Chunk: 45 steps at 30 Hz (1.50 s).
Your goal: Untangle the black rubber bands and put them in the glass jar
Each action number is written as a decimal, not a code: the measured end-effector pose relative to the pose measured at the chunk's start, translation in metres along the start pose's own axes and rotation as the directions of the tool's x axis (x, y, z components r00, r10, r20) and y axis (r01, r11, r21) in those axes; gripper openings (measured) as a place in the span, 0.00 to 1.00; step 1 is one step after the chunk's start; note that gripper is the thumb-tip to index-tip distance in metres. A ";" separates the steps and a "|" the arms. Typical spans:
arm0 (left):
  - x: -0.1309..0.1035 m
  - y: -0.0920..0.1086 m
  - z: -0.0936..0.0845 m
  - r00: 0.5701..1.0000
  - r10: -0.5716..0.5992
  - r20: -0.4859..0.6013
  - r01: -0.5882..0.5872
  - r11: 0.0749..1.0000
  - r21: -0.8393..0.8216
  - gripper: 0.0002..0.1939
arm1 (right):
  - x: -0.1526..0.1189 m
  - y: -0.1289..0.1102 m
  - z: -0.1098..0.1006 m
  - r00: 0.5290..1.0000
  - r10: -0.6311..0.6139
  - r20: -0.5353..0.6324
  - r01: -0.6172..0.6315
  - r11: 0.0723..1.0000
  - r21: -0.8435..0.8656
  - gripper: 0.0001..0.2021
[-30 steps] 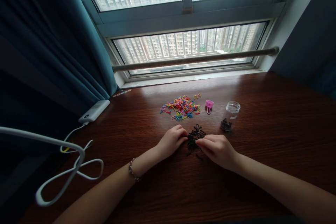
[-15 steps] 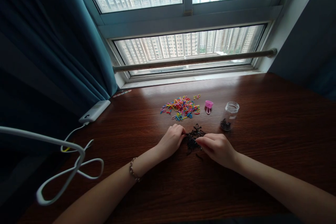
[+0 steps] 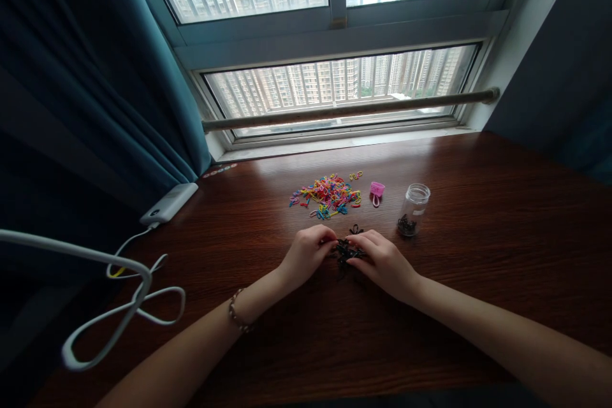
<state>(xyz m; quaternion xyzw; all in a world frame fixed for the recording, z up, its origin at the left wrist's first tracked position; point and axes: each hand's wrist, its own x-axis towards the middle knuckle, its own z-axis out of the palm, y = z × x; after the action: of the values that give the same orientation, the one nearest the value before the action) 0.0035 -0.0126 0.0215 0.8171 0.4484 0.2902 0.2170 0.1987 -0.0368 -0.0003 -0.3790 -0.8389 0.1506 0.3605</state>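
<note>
Item: small heap of black elastic bands (image 3: pixel 345 250), centre of the frame, on the dark wooden desk (image 3: pixel 478 217).

Position relative to hands: directly between them. Left hand (image 3: pixel 306 255) pressed in from the left of the heap, right hand (image 3: pixel 382 260) from the right; fingertips of both in contact with the bands, nearly meeting over the middle. Neither noticeably nearer; heap equally within reach of both.

Extent: heap bunched, slightly wider left to right than deep; a few loose loops visible just above it, toward the upper side of the frame, clear of the fingers.

State of hands: both loosely curled, fingers bent inward, pinched at or closed around strands of the heap. Not possible to tell how many bands in either grip, or whether any lifted off the wood. Beaded bracelet (image 3: pixel 235 319) on the left wrist.

Nearby, upper centre of the frame:
- spread of multicoloured bands (image 3: pixel 326 194), well apart from the black heap, above and slightly left of it;
- pink lid (image 3: pixel 377 189), just right of the coloured spread;
- clear open jar (image 3: pixel 413 209), upright, some black bands at its bottom, up and to the right of the right hand, near but not touching.

Far left of the frame: white power bank (image 3: pixel 168 203) with trailing cable (image 3: pixel 129 306).
</note>
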 end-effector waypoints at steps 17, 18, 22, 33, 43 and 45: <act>-0.005 -0.008 0.001 0.977 0.127 0.171 -0.161 0.967 0.199 0.11 | -0.005 0.006 0.000 0.998 0.041 0.043 -0.042 0.998 0.035 0.07; -0.005 -0.006 -0.001 0.971 0.134 0.197 -0.174 0.964 0.201 0.11 | -0.006 0.006 0.000 0.998 0.041 0.041 -0.043 0.998 0.036 0.07; -0.005 -0.005 -0.005 0.957 0.144 0.253 -0.200 0.957 0.212 0.10 | -0.006 0.007 0.001 0.998 0.041 0.043 -0.042 0.998 0.038 0.07; -0.001 -0.013 0.006 0.972 0.160 0.172 -0.200 0.947 0.251 0.06 | -0.005 0.003 -0.002 0.999 0.025 0.021 -0.026 0.998 0.055 0.06; -0.001 0.004 0.001 0.978 -0.143 0.152 0.197 0.874 -0.445 0.07 | -0.002 -0.001 -0.001 0.997 0.006 -0.081 0.007 0.987 0.159 0.18; -0.002 0.008 0.002 0.963 -0.173 0.206 0.260 0.801 -0.540 0.08 | -0.002 -0.003 0.000 0.997 0.001 -0.075 0.014 0.982 0.191 0.17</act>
<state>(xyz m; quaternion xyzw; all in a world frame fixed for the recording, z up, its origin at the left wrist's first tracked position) 0.0090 -0.0180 0.0239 0.6791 0.4165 0.3217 0.5117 0.1983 -0.0398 0.0004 -0.3452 -0.8078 0.2149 0.4268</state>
